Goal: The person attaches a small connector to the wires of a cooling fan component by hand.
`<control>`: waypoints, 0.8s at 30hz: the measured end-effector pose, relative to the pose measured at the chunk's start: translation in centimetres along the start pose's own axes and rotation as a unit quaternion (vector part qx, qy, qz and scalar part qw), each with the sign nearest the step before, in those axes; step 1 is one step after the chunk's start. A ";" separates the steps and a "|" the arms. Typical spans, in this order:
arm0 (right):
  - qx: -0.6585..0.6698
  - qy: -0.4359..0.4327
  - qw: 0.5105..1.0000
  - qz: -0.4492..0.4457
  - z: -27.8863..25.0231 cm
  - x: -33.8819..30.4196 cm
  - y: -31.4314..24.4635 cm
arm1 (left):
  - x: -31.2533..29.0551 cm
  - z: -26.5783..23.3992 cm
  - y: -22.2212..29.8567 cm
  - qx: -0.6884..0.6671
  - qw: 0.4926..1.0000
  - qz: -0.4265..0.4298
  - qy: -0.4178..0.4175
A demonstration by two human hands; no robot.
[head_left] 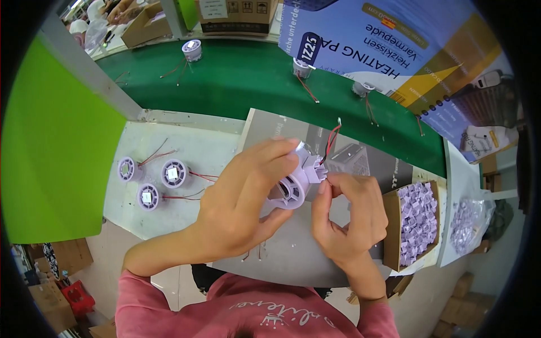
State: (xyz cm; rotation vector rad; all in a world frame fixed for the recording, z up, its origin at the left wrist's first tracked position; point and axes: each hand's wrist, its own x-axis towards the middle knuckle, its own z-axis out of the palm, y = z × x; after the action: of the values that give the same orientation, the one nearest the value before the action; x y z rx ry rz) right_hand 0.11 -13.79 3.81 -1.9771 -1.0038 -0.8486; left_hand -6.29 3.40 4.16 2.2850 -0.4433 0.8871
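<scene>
Between my left hand's [239, 200] thumb and fingers is a round lilac plastic housing [297, 195] with a slotted face, tilted on its side above the work surface. From its far side red and black wires [330, 143] rise to a small white connector. My right hand [354, 217] pinches the edge of a small lilac plastic piece [316, 171] against the housing's side; whether that piece is fastened there I cannot tell. An open cardboard box [391, 239] of similar small lilac pieces [418, 219] stands just right of my right hand.
Several more round wired housings [174, 173] sit on the white tabletop at left. A grey printed cardboard sheet [287, 248] lies under my hands. Beyond runs a green belt [242, 81] carrying wired units [192, 50]. A blue printed carton [360, 50] overhangs it; a bright green panel [62, 152] borders the left.
</scene>
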 end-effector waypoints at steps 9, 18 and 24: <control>0.207 -0.043 0.941 0.264 1.4 0.3 -0.6 | -0.5 0.3 -1.7 0.053 0.998 0.032 0.032; 0.355 0.008 0.816 0.456 4.3 0.2 0.8 | -0.8 2.5 -3.9 0.004 0.999 -0.028 0.031; 0.447 -0.033 0.741 0.500 5.0 -0.9 2.5 | 0.5 1.1 -5.3 -0.116 0.992 0.018 0.042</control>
State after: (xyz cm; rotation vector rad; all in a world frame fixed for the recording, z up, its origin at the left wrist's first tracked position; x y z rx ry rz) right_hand 2.88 -10.98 -0.24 -1.3239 -0.1400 0.3077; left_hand -2.69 6.57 1.57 2.0268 -0.5241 0.8973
